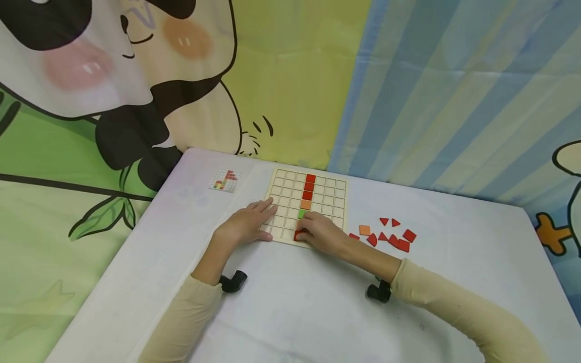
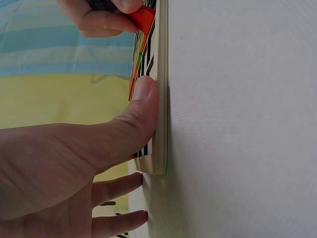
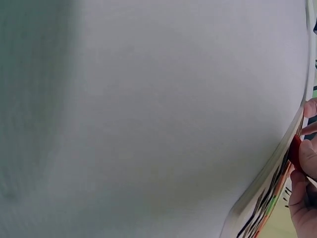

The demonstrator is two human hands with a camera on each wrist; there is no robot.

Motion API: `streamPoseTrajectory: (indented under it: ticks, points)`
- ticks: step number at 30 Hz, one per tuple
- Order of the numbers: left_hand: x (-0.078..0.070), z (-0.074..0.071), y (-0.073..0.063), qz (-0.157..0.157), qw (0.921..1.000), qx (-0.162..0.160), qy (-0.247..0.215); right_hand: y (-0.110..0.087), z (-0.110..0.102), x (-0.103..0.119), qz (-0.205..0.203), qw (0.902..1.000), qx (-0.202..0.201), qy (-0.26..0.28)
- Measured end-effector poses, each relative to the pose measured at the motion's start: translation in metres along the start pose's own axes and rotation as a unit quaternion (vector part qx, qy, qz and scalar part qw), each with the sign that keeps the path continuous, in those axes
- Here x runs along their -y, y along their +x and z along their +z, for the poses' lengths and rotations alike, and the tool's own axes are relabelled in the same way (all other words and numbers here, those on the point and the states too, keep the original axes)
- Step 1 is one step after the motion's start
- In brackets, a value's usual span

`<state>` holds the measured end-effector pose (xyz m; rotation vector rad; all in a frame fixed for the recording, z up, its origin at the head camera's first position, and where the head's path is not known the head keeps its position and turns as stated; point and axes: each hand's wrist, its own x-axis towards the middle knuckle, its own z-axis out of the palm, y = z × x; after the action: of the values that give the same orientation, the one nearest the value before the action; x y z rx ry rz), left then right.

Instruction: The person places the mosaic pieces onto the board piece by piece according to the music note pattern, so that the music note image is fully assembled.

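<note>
At the near edge of the grid board (image 1: 329, 199), the right hand (image 1: 321, 233) pinches a red tile (image 2: 144, 19), covering part of the board; the left hand (image 1: 247, 222), fingers extended, rests on its left edge. A picture card (image 1: 225, 181) lies left, loose red pieces (image 1: 403, 245) right.

The gridded board (image 1: 330, 195) is cream, its tiles (image 1: 306, 204) red, orange and green.

I am working with two hands (image 1: 245, 223), one gridded board (image 1: 282, 209), one pattern card (image 1: 225, 181), three red triangles (image 1: 396, 223), one loose orange square (image 1: 364, 230), two black wrist fittings (image 1: 234, 282)
</note>
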<state>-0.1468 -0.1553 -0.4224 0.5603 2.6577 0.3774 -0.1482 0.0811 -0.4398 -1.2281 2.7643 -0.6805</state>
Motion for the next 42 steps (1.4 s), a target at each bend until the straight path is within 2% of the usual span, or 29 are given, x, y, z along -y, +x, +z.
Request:
streamPoseTrajectory:
  ticks: [7,17,30,42]
  points:
    - [-0.0021,-0.0010,-0.0001,0.001,1.0000,0.004,0.001,0.0021,-0.0011,-0.0012,-0.054,0.9982,-0.006,-0.025]
    - [-0.0020,-0.0040,-0.0008,-0.002,1.0000,0.002,0.000,0.0069,-0.0073,-0.0037,-0.071,0.9971,0.023,-0.009]
    - [-0.0024,-0.0043,-0.0009,-0.002,1.0000,0.003,-0.001,0.0075,-0.0089,-0.0045,-0.120,0.9896,0.026,-0.074]
    - [-0.0014,-0.0004,0.0007,-0.007,0.9999,0.001,0.009,0.0061,-0.0090,-0.0049,-0.141,0.9856,0.031,-0.088]
